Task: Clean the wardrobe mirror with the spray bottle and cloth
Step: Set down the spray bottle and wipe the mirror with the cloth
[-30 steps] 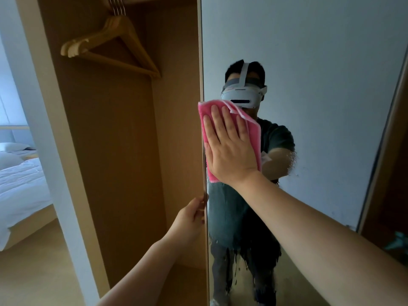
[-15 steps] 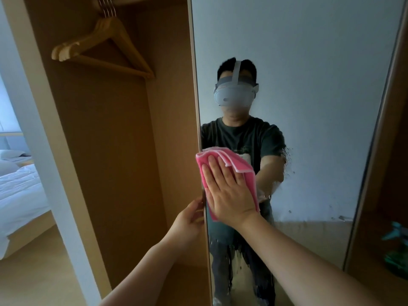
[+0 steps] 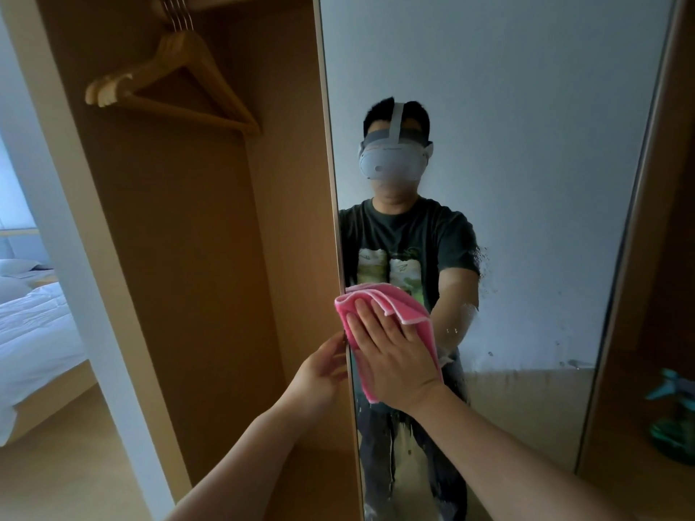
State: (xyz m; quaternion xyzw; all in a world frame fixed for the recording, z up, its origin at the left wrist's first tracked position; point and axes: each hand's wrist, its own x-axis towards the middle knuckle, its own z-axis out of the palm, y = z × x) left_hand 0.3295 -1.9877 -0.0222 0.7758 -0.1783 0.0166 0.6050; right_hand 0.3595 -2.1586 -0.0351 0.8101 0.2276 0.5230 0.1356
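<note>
The tall wardrobe mirror (image 3: 526, 144) fills the right half of the view, with wet streaks and droplets low on the glass. My right hand (image 3: 395, 355) lies flat on a folded pink cloth (image 3: 380, 302), pressing it against the mirror near its left edge. My left hand (image 3: 319, 374) grips the mirror door's left edge just below and left of the cloth. A teal spray bottle (image 3: 673, 415) stands blurred on a wooden surface at the far right.
The open wardrobe bay (image 3: 195, 257) lies left of the mirror, with wooden hangers (image 3: 169, 88) on the rail at the top. A bed (image 3: 34, 332) with white sheets shows at the far left, beyond a white post. Wooden floor lies below.
My right hand has slid the pink cloth down the mirror from head height to chest height along the left edge. My left hand has kept its hold on the door edge.
</note>
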